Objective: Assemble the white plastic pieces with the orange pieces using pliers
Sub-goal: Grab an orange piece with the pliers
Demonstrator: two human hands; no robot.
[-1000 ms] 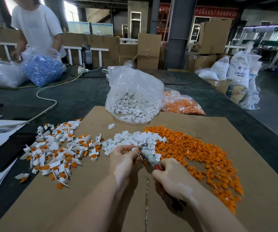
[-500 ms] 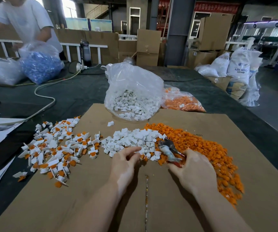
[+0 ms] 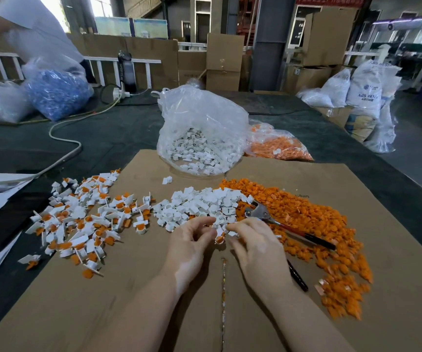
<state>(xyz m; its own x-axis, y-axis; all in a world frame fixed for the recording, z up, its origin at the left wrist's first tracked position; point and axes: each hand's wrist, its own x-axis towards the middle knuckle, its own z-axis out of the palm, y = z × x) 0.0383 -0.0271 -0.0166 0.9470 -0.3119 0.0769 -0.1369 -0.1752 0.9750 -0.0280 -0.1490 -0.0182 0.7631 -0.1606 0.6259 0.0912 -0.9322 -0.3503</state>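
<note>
Both hands pinch white pieces (image 3: 199,207) — the right hand (image 3: 253,240) has dropped the pliers (image 3: 276,219).

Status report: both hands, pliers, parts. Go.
Left hand and right hand both pinching small white pieces at pile edge. Pliers lying free on orange pile, beside right hand. Nothing in the way.

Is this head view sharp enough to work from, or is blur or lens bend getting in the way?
Head view: the hands, white pieces and pliers on the cardboard are sharp and evenly lit; the person at top left is motion-blurred; the window is blown out; wide-angle bend shows at the edges.
</note>
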